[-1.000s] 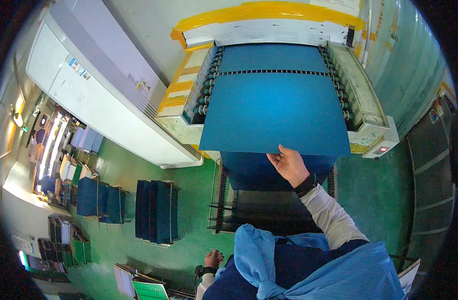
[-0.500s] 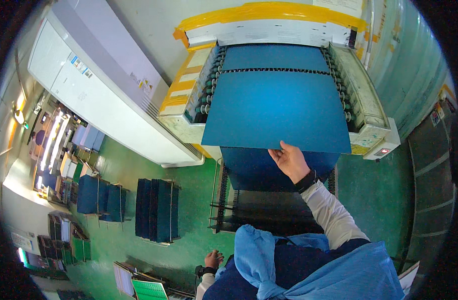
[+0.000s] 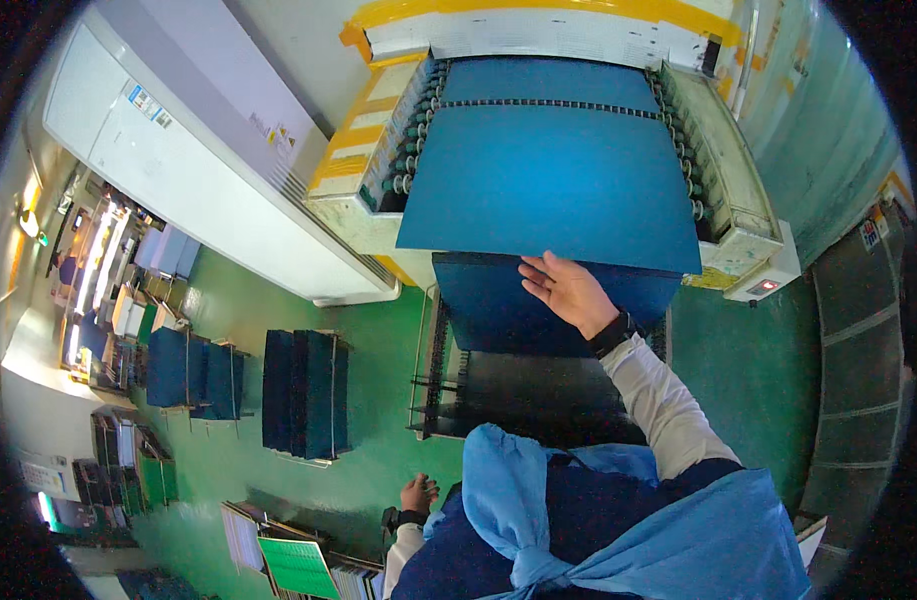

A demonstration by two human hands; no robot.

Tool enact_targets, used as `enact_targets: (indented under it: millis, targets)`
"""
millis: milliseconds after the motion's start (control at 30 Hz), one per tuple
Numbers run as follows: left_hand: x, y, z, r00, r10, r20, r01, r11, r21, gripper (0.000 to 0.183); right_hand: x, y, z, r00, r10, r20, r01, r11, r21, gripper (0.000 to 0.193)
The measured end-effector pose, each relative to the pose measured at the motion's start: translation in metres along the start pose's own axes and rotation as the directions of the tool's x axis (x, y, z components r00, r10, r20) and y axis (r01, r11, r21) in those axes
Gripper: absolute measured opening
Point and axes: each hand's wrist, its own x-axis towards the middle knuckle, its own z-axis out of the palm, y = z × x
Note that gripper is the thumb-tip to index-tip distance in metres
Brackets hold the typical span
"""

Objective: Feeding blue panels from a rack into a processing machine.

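Observation:
A wide blue panel [image 3: 548, 185] lies on the roller conveyor of a machine and juts past its near end. At its near edge is my right hand [image 3: 573, 293], palm turned up and fingers stretched apart. Whether a fingertip touches the panel I cannot tell. Below that edge, a rack [image 3: 433, 385] holds a row of upright dark blue panels [image 3: 518, 315]. My left hand [image 3: 418, 493] hangs low beside my body, fingers loosely bent, with nothing visible in it. A second blue panel [image 3: 548, 82] lies farther back on the rollers.
Light machine side walls [image 3: 718, 165] flank the rollers, with a small control box [image 3: 763, 278] at right. A tall white cabinet [image 3: 208, 165] stands left. Racks of blue panels [image 3: 306, 395] stand on the green floor [image 3: 378, 345]. A green board [image 3: 296, 568] sits at lower left.
My right hand has come away from its hold on the panel's near edge, its fingers now spread. The view has shifted slightly, so the machine sits higher in the picture.

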Motion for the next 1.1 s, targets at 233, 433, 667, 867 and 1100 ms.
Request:
enact_targets:
  millis: [233,433,667,867,1100]
  targets:
    - [-0.003,0.000,0.003,0.999,0.007,-0.040,-0.006,1.000,0.019,0.027,0.009,0.019,-0.031,0.918,-0.348,0.189,0.191,-0.027,-0.981,0.041]
    - [-0.010,0.001,0.005,0.998,-0.027,-0.053,0.027,1.000,-0.006,0.027,0.013,0.015,-0.044,0.860,-0.378,0.342,0.090,-0.548,-0.831,0.037]
    - [-0.019,0.010,0.010,0.972,-0.211,-0.100,0.200,0.973,-0.112,0.028,0.021,0.013,-0.036,0.868,-0.352,0.350,0.052,-0.638,-0.768,0.030]
    - [-0.030,0.041,0.033,0.962,-0.228,-0.153,0.214,0.971,-0.102,0.027,0.036,0.013,-0.058,0.792,-0.422,0.441,0.086,-0.638,-0.765,0.016]
    - [-0.011,-0.011,0.011,0.951,-0.284,-0.126,0.254,0.944,-0.209,0.029,0.019,0.027,-0.042,0.841,-0.306,0.447,0.167,-0.637,-0.752,0.007]
